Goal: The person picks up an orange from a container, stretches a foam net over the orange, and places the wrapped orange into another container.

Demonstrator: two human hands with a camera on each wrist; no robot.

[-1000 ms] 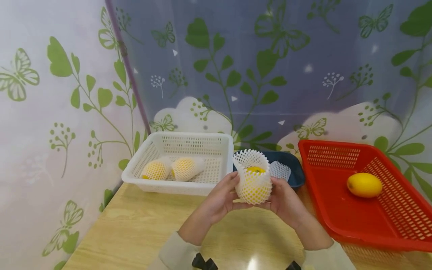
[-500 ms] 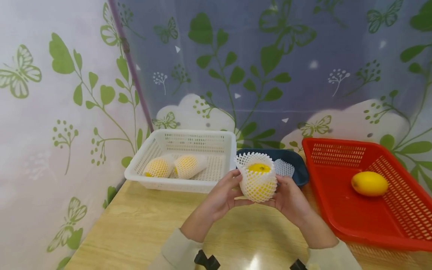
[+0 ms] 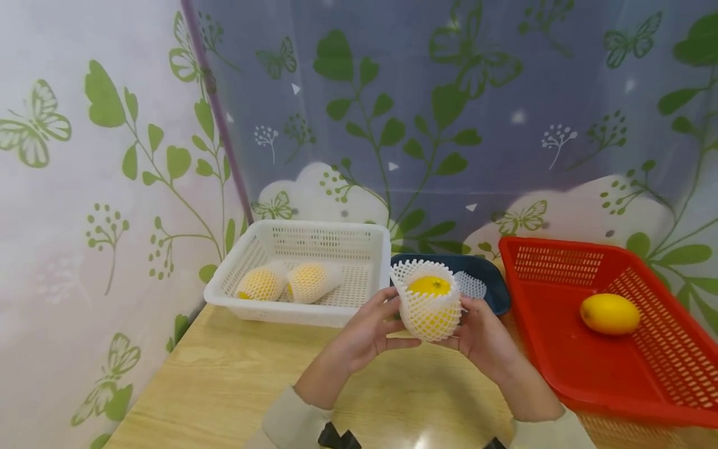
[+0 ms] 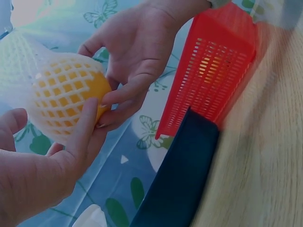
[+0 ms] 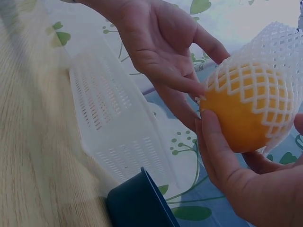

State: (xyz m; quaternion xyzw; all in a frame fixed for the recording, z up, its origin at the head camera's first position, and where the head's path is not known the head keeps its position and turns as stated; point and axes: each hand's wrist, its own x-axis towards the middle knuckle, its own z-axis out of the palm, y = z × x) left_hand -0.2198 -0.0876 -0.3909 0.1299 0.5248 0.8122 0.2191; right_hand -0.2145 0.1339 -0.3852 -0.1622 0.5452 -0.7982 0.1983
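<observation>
In the head view, your left hand [image 3: 363, 332] and right hand [image 3: 487, 340] grasp the netted fruit [image 3: 430, 285] above the table [image 3: 235, 362], hiding part of the bin [image 3: 496, 284], between the white basket [image 3: 286, 312] with two wrapped fruits [image 3: 308, 282] and the red basket [image 3: 594, 371] with a bare fruit [image 3: 609, 313]. In the left wrist view, both hands touch its exposed end, with the bin near the red basket. In the right wrist view, the bin blocks part of the white basket.

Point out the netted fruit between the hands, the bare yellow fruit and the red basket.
Netted fruit [image 3: 430, 307], head view: middle of its netted front.
Bare yellow fruit [image 3: 609, 314], head view: middle of its upper side.
Red basket [image 3: 583, 368], head view: bare part of its floor.
</observation>
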